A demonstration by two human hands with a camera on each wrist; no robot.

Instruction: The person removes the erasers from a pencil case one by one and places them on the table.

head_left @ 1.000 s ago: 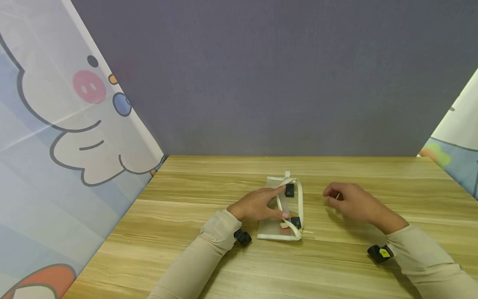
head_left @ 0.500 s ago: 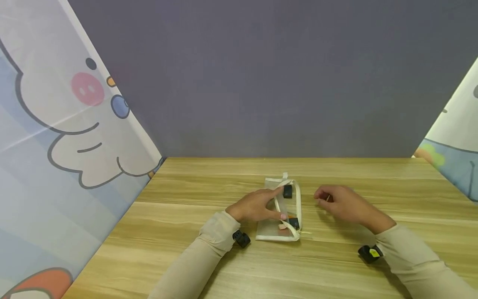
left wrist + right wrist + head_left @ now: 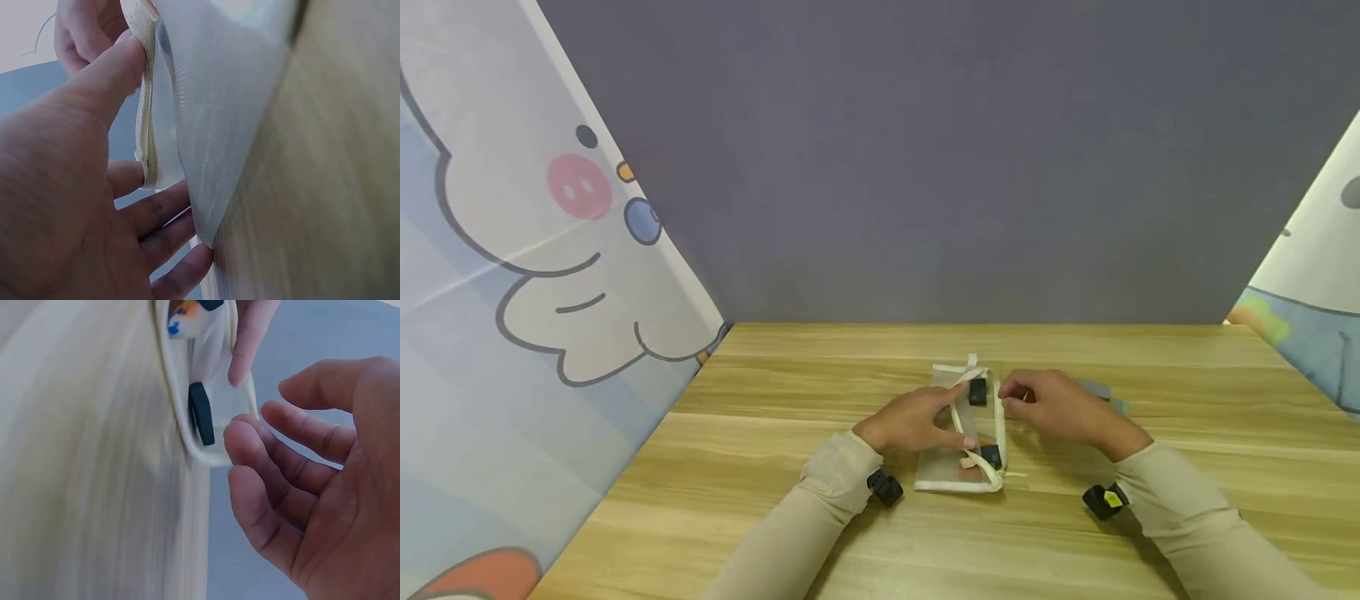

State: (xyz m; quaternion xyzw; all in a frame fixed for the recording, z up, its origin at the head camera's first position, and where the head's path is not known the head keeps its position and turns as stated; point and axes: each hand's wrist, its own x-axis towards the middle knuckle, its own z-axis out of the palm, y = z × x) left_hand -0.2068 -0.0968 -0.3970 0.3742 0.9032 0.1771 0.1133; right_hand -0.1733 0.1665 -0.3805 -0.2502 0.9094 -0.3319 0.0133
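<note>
A see-through mesh pouch [image 3: 938,468] with a cream zipper edge lies on the table, its mouth spread apart. Across its left side rests my left hand [image 3: 913,418], thumb and index finger apart, touching the zipper edge [image 3: 147,106]. Inside the pouch are a small black object [image 3: 977,392] and, nearer me, another black object [image 3: 991,456]. An orange, white and blue item [image 3: 185,324] shows within it in the right wrist view. My right hand [image 3: 1056,408], fingers loosely bent with nothing between them, is beside the pouch's right rim.
Behind my right hand lie a flat grey-blue object [image 3: 1094,389] and a smaller one [image 3: 1121,407], both partly hidden. A grey panel [image 3: 970,167] rises at the table's [image 3: 760,375] back edge. Cartoon-printed cloth [image 3: 512,250] hangs at the left.
My right hand has moved left to the pouch's right rim, uncovering the grey-blue objects behind it. My left hand and the pouch have hardly moved.
</note>
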